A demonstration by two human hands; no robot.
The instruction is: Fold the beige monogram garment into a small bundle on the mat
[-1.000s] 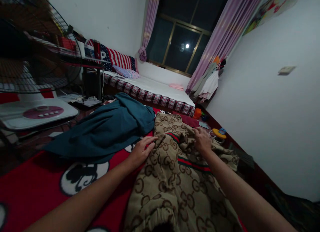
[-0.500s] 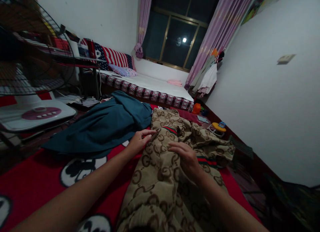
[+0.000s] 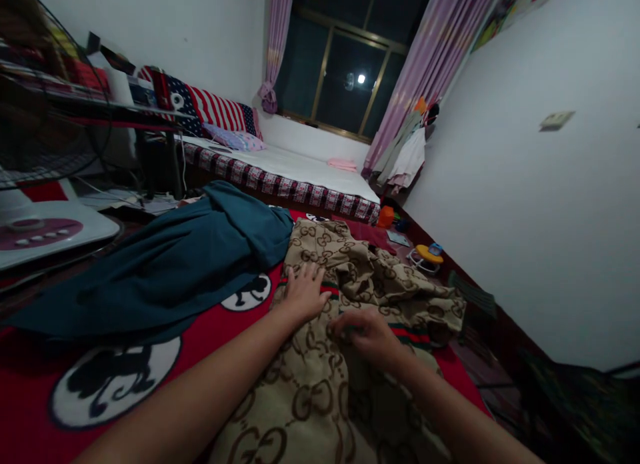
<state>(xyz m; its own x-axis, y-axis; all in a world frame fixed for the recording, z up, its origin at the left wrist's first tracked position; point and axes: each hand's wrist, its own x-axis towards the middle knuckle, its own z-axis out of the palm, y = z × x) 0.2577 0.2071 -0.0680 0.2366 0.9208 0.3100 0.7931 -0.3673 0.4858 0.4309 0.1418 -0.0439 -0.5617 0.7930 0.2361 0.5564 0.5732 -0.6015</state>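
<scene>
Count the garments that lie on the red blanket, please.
2: a beige patterned garment under both hands, and a teal garment to its left, spread toward the fan. More may be hidden beneath.

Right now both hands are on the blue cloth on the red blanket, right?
Not quite. The head view shows the left hand and right hand on the tan patterned garment. The blue cloth lies untouched beside it on the red blanket.

Teal cloth (image 3: 165,271) crowds the left; red blanket (image 3: 40,357) lies bare.
</scene>
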